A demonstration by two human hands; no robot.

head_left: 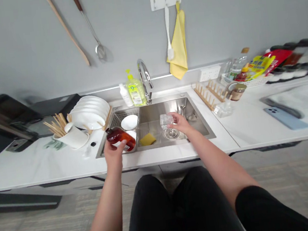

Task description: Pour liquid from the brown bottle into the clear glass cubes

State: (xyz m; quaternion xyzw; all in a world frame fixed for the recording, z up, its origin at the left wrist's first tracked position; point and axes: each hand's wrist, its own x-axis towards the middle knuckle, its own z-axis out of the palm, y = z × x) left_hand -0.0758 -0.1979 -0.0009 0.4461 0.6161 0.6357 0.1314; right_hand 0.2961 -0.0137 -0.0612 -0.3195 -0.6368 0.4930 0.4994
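**Two full grips, held apart**

From the head view: your left hand is clamped around a glossy amber bottle, its white label unreadable, at the front of the brushed stainless steel sink. Your right hand grips a clear ridged glass tumbler above the drain.

A kitchen: steel sink, chrome faucet, stacked white plates.

Gloss and glass over brushed metal
Smooth, shiny amber bottle, clear glass tumbler, and a stainless steel sink with a soft, matt brushed finish.
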